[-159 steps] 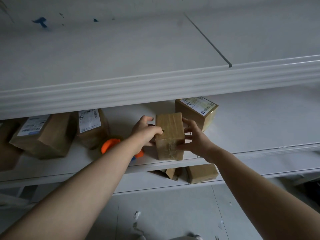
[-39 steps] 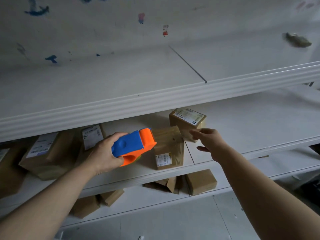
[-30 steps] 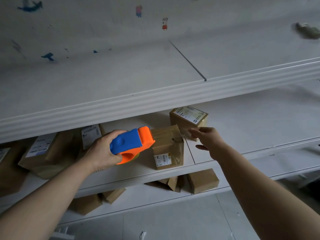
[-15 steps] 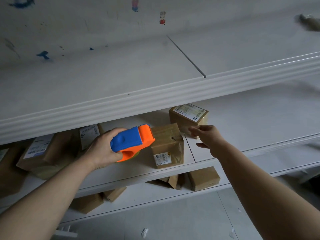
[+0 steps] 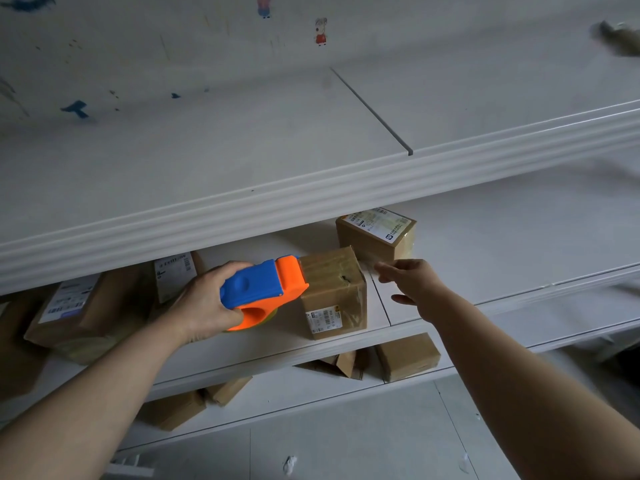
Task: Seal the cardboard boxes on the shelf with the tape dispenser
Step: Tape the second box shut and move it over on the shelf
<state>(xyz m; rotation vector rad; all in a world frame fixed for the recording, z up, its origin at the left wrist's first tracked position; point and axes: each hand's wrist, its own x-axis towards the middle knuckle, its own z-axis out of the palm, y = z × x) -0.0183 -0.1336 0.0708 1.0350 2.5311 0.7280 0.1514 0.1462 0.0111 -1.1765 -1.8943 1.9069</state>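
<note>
Your left grip (image 5: 204, 306) was clenched around the blue-and-orange plastic tape dispenser (image 5: 263, 289), whose orange nose touched the top left edge of the small brown cardboard box (image 5: 332, 292); that box stood at the front of the white middle shelf (image 5: 485, 244), a barcode sticker on its near face; your right grip (image 5: 412, 282) was released, fingers stretched out just beside the box's upper right corner, though I cannot tell whether they touched it; a second labelled brown carton (image 5: 377, 237) sat just behind; a larger labelled carton (image 5: 79, 306) lay well to the left.
</note>
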